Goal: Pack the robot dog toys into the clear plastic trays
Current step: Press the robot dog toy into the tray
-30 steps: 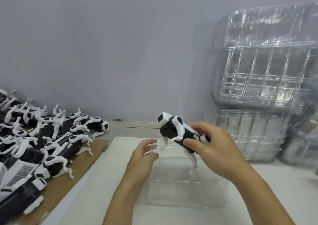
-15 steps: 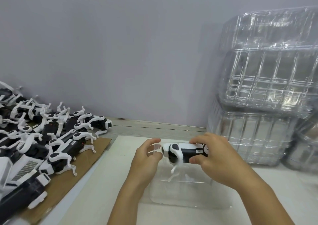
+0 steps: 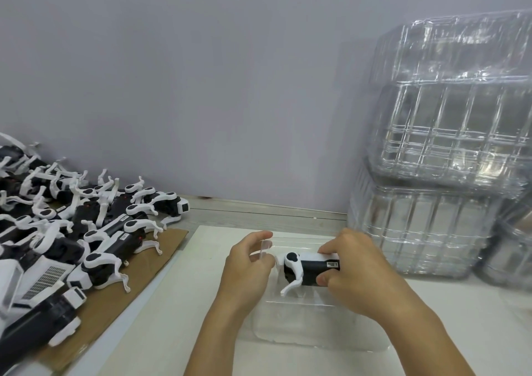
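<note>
Over the clear plastic tray (image 3: 311,326) on the desk (image 3: 161,332), the right hand (image 3: 357,272) grips a robot dog toy (image 3: 309,269) while the left hand (image 3: 247,269) pinches the tray's rim; the dangling white leg could snag that thin edge and tip the tray.

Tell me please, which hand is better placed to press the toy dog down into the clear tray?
The right hand: it already grips the robot dog toy directly over the clear tray. The left hand only pinches the tray's edge, steadying it.
</note>
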`<action>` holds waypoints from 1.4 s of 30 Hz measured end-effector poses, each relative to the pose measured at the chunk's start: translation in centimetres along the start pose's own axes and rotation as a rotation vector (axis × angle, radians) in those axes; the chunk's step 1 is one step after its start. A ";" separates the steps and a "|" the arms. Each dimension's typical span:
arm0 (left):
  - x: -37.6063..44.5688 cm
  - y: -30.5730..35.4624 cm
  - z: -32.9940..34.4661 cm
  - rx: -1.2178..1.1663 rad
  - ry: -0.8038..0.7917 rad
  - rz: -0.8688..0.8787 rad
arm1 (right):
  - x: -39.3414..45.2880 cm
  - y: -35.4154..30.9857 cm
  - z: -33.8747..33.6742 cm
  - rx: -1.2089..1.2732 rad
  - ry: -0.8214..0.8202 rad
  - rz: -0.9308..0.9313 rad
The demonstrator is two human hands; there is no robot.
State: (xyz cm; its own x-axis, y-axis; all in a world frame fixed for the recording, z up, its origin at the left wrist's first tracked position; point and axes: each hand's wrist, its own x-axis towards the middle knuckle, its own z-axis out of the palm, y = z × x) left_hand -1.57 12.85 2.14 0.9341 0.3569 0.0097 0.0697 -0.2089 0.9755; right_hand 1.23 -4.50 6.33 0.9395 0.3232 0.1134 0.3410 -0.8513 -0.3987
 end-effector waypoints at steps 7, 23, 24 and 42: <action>0.1 -0.1 0.0 0.000 0.009 0.007 | 0.0 0.6 0.1 0.072 -0.039 -0.016; 0.3 -0.2 0.1 0.020 0.010 0.022 | -0.2 4.1 -2.7 0.168 -0.039 0.064; 0.2 -0.2 0.1 0.018 0.010 0.020 | -0.2 4.1 -2.7 0.159 -0.038 0.062; -0.1 0.2 0.3 -0.018 0.016 0.000 | 0.0 -1.8 2.6 0.264 0.015 -0.111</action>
State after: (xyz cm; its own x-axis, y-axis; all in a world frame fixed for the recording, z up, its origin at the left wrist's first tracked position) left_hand -1.57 12.45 2.23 0.9283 0.3717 0.0135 0.0628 -0.1927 0.9793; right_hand 0.53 -1.95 4.67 0.8980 0.4005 0.1821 0.4232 -0.6734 -0.6061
